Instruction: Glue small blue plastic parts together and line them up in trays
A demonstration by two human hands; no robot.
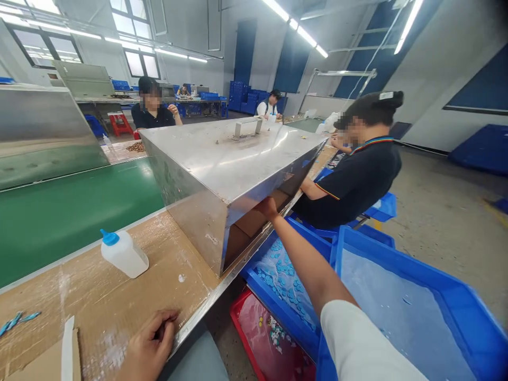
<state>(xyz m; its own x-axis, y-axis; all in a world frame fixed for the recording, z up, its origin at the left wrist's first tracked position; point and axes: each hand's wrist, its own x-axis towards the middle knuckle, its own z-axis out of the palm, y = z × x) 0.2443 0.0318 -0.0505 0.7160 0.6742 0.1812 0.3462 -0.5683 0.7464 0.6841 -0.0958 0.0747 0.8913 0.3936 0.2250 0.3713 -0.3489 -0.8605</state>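
My left hand (pixel 153 338) rests on the cardboard-covered table near its front edge. Its fingers are loosely curled, and nothing shows in them. My right hand (pixel 269 208) reaches through the open front of a large metal box (pixel 194 211) with a handle on top. The fingers are out of sight inside, so what they touch is hidden. Brown cardboard (pixel 248 225) shows within the opening. On the table left of the box stands a white squeeze bottle (pixel 126 255) with a blue cap, apart from both hands.
Below my right arm are a blue tray (pixel 248 272) of small blue pieces, another blue tray (pixel 436 275) lined with film, and a red tray (pixel 242 317). A co-worker (pixel 357 169) sits at right. A green belt (pixel 79 211) runs behind the table.
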